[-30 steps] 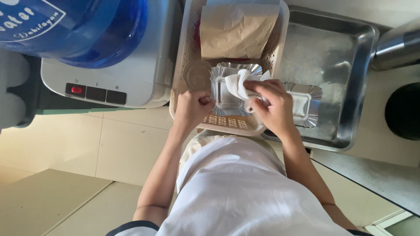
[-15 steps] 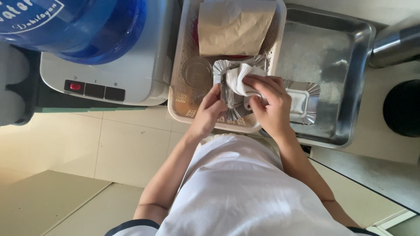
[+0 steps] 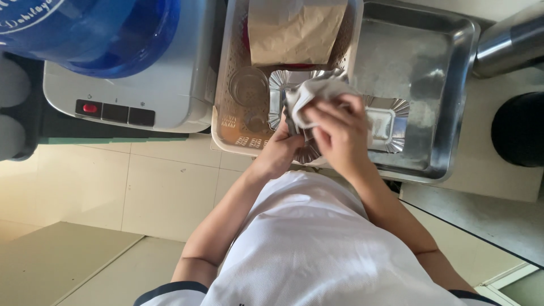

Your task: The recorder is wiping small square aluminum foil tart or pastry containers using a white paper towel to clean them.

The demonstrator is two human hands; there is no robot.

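Head view looks straight down at the person's white shirt (image 3: 317,249) and both forearms reaching toward the far side. Right hand (image 3: 337,133) has fingers curled tight, gripping a crumpled white cloth (image 3: 317,93) and pressing it onto a fluted silver foil tray (image 3: 294,102). Left hand (image 3: 280,153) grips the near-left edge of that foil tray, fingers wrapped under the rim, thumb side mostly hidden by the right hand. Foil tray is held just above the near edge of a beige plastic basket (image 3: 226,122); most of it is covered by cloth and hands, so its long axis is hard to call, but the visible part looks to run left-right, tilted a bit, open face up. Cloth bunches with its bulk toward the far left and trails under the right fingers. A second foil tray (image 3: 388,122), rectangular, long axis left-right, lies flat in a large steel pan (image 3: 447,73) just right of the hands. Inside the basket, a brown paper bag (image 3: 294,31) sits far, and a clear round lid (image 3: 248,85) lies left of the held tray. Left of the basket is a water dispenser (image 3: 141,96) carrying a blue bottle (image 3: 96,31). Tiled floor (image 3: 113,198) below.
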